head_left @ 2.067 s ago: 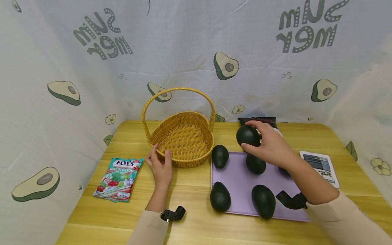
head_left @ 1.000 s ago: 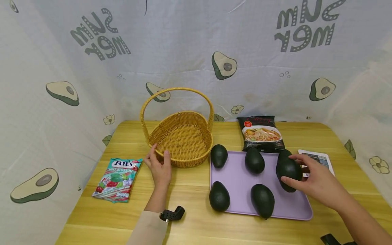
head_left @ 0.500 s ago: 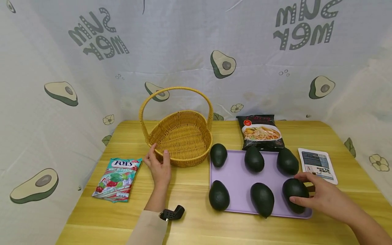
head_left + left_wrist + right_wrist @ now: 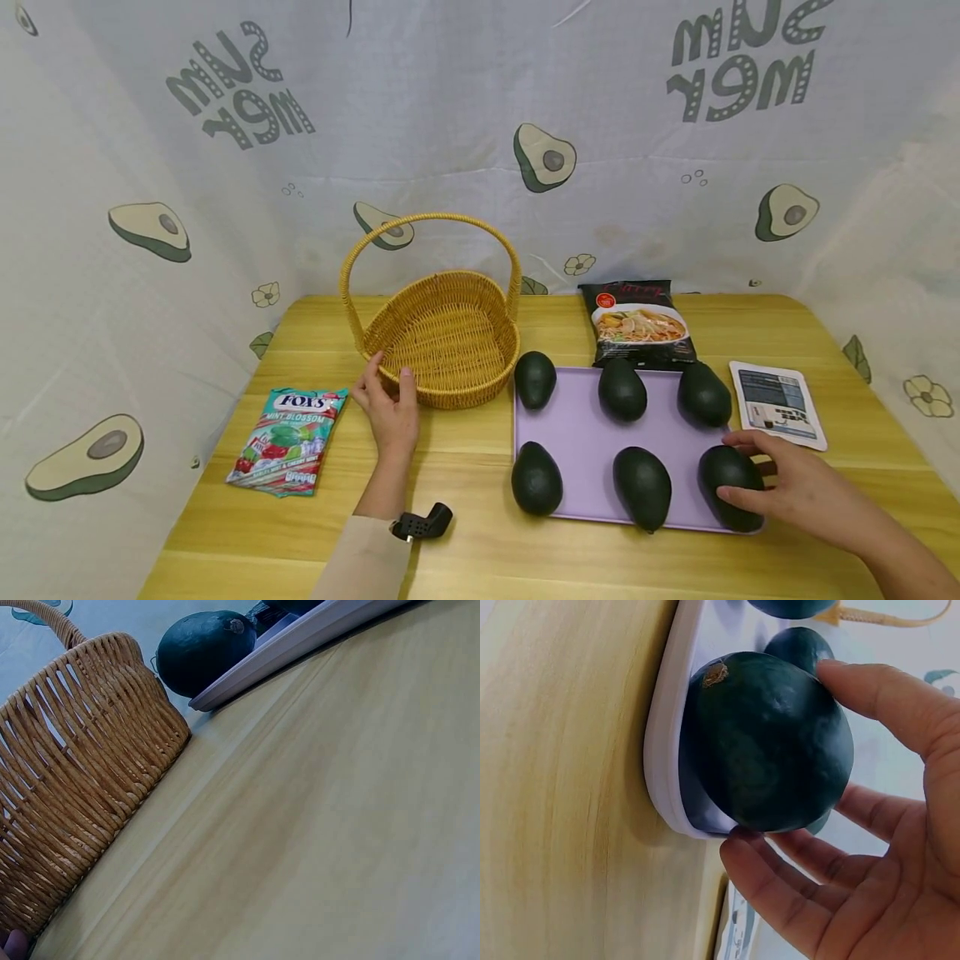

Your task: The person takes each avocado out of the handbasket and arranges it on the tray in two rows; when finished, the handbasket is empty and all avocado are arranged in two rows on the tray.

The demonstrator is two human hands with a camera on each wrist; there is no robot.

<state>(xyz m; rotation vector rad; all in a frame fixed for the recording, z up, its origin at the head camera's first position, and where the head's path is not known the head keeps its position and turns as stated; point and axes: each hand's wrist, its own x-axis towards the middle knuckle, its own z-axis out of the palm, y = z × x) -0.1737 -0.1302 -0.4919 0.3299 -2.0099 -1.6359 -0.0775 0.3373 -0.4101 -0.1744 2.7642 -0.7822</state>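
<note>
Head view: right hand fingers curled round avocado at purple tray corner; left hand relaxed, touching wicker basket on desk.

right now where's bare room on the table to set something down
Bare wood lies along the near edge below the candy bag and purple tray, and at the far right corner beyond the white packet. The tray is crowded with six avocados; the right hand holds the corner avocado. The left hand rests against the basket.

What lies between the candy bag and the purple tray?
In the head view, the left hand on bare table lies between the candy bag and purple tray, touching the basket.
</note>
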